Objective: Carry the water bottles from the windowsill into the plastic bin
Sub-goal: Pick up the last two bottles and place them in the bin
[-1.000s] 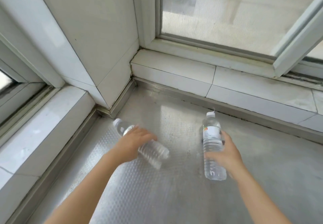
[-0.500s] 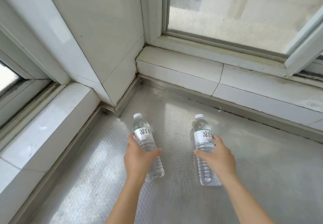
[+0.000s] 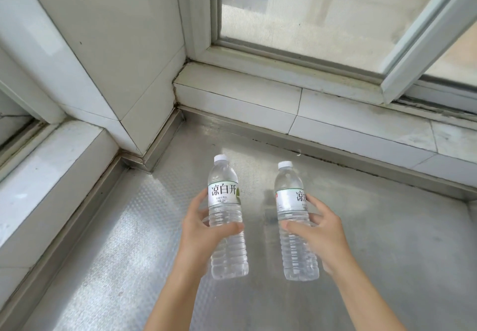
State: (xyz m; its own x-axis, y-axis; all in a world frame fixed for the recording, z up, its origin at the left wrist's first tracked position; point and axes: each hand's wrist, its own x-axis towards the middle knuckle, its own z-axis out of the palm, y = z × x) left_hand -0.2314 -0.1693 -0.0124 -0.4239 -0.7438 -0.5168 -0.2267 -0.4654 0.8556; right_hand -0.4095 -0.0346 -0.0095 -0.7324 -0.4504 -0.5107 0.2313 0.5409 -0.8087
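Two clear ribbed plastic btls w/ white caps are gripped upright, left bottle (image 3: 227, 217) by left hand (image 3: 204, 237), right bottle (image 3: 296, 222) by right hand (image 3: 320, 237), over embossed metal sill (image 3: 116, 253).

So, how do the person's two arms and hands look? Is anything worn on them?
Both forearms are bare as far as the view shows: no sleeve, watch, bracelet or glove. The left hand and the right hand show no ring. The fingernails look short and unpainted.
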